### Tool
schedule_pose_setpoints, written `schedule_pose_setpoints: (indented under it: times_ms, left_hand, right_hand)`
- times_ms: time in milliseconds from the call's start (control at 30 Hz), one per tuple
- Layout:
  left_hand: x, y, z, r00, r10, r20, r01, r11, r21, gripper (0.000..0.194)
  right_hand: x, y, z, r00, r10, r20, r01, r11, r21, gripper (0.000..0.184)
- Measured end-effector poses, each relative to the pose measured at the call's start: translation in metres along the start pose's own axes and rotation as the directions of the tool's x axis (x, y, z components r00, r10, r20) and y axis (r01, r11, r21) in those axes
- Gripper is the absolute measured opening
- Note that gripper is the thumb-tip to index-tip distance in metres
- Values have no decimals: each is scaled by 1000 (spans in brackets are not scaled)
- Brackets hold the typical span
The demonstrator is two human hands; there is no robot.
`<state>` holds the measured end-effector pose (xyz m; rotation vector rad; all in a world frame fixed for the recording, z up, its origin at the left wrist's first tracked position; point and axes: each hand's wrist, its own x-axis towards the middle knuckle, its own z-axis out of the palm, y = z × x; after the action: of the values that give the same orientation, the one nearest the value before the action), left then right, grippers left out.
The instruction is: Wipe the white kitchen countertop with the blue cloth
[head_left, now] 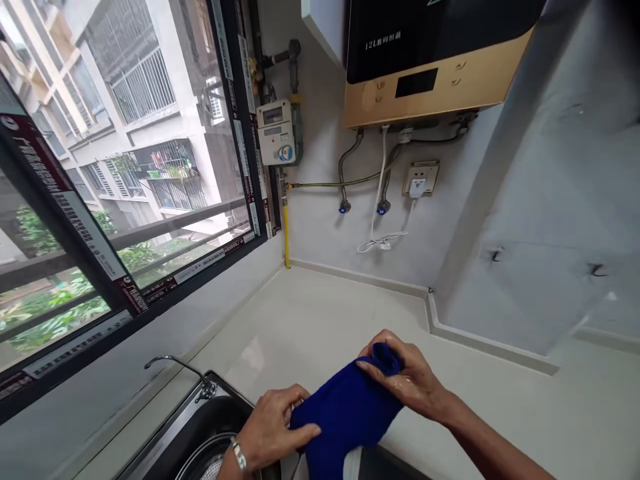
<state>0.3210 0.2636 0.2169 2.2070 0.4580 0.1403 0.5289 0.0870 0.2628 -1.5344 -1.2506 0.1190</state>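
A dark blue cloth (345,410) is stretched between my two hands above the front edge of the counter. My left hand (277,423), with a metal bracelet at its wrist, grips the cloth's left side, thumb on top and fingers behind. My right hand (403,373) is closed around the upper right end, where the cloth is folded into a small roll; this hand looks wet. The lower part of the cloth hangs down past the bottom edge of the view. Below my left hand lies a dark sink (170,437) with a round basket or strainer in it, partly hidden.
The pale counter (300,313) has a raised rim along the wall. A curved faucet (183,363) stands behind the sink. Above hang a water heater (440,67) and a gas meter (277,133); a yellow pipe (286,233) runs down to the counter. A window (125,153) is at left.
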Motion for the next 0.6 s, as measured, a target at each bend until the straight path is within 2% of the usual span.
schedule_pose_setpoints:
  times_ms: [67, 133, 200, 267, 333, 467, 533, 600]
  left_hand:
    - [5, 11, 1, 999, 0, -47, 7, 990, 139, 25]
    - [11, 10, 9, 996, 2, -92, 17, 980, 199, 25]
    - [17, 0, 20, 993, -29, -111, 49, 981, 189, 22]
    - [22, -16, 29, 990, -99, -104, 107, 991, 75, 25]
    - [25, -31, 30, 986, -143, -85, 139, 989, -53, 35]
    - [36, -44, 10, 992, -124, -24, 118, 976, -183, 49]
    - [47, -43, -5, 992, -121, -22, 115, 975, -190, 56]
    - [62, -39, -16, 986, -126, -107, 117, 989, -91, 58]
  right_hand:
    - [12, -7, -11, 996, -84, 9, 84, 996, -31, 25]
    - [26, -12, -22, 983, -173, -58, 169, 983, -64, 25]
    - [41, -14, -37, 957, -238, -166, 224, 970, -99, 28]
    - [55, -11, -54, 937, -257, -237, 234, 965, -122, 32]
    - [64, -2, -73, 944, -223, -242, 200, 973, -115, 37]
    - [69, 37, -110, 996, -25, -81, 28, 999, 36, 39]
    - [69, 66, -126, 997, 78, 22, -80, 988, 135, 36]
    - [67, 98, -138, 981, 169, 98, -187, 957, 221, 33]
